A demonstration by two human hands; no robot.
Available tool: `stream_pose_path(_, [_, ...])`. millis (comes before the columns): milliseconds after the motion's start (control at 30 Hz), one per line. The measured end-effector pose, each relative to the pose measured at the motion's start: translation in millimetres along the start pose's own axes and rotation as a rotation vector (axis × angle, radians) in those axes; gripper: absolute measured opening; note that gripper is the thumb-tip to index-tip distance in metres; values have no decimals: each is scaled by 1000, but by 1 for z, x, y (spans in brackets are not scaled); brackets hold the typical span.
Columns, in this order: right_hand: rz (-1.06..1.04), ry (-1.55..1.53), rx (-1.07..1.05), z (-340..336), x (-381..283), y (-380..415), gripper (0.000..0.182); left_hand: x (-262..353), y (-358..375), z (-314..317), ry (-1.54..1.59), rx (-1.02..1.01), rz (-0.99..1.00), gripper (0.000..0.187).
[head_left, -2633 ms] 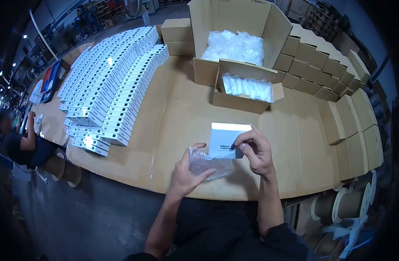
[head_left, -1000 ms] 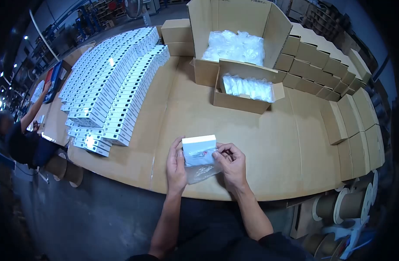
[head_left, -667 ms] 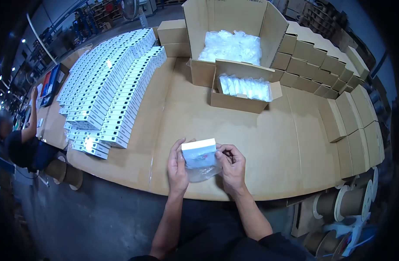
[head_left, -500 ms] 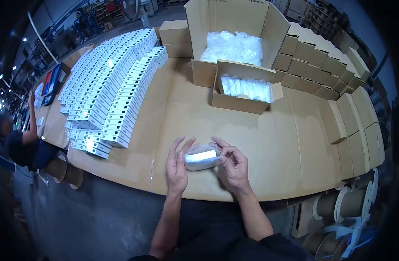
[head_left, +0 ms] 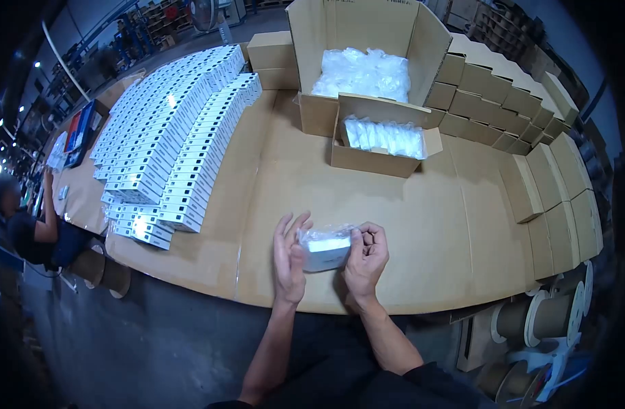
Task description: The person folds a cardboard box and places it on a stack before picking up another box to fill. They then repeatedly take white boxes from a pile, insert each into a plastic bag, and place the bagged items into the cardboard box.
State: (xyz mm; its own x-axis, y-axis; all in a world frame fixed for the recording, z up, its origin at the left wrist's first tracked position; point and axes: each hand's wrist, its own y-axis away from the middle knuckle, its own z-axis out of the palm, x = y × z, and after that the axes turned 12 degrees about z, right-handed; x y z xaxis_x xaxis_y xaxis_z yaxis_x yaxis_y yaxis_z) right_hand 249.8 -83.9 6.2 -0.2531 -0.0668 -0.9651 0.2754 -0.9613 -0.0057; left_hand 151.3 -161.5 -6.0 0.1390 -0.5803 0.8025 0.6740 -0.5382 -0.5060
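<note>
A white item in clear plastic wrap [head_left: 327, 253] is between my hands, above the near part of the cardboard-covered table [head_left: 292, 184]. My right hand [head_left: 366, 262] pinches the wrap at its right end, thumb on top and fingers curled. Against the left end rests my left hand [head_left: 290, 262], fingers apart and pointing up. Beyond them stands an open small carton [head_left: 374, 162] with a row of wrapped white items [head_left: 384, 138]. Behind it, a larger open carton [head_left: 319, 114] holds a heap of clear plastic bags [head_left: 363, 73].
Stacked white boxes [head_left: 145, 143] cover the table's left part. Brown cartons [head_left: 486, 102] are piled at the back right, others [head_left: 558, 184] at the right edge. Cable reels [head_left: 537, 320] stand below right. A person [head_left: 29, 225] is at the far left.
The wrapped item has tipped up, showing more of its front side. My left hand has shifted slightly right, and my right hand's fingers have closed in. The person's arm at far left has lowered.
</note>
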Motion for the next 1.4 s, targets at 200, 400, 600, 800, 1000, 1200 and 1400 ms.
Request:
stream_pose_path(200, [-21, 18, 38, -4, -4, 6, 9, 1, 17, 3, -140, -100, -324, 39])
stream_pose_path(400, [280, -182, -185, -20, -23, -2, 28, 2, 13, -1, -39, 117, -519, 32])
stream_pose_path(600, [-171, 222, -581, -49, -27, -19, 23, 4, 2, 1, -43, 163, -413, 31])
stream_pose_path(800, [-58, 501, -595, -43, -47, -23, 30, -3, 7, 0, 10, 168, -402, 27])
stream_pose_path(1000, [-19, 560, -592, -51, -37, -27, 33, 4, 4, -8, 72, 179, -510, 38])
stream_pose_path(1200, [-164, 570, -545, -49, -49, -25, 33, 28, -11, -26, 113, -206, -473, 55])
stream_pose_path(1400, [-114, 736, -591, -49, -72, -33, 33, 33, -37, -35, -52, -459, -487, 28])
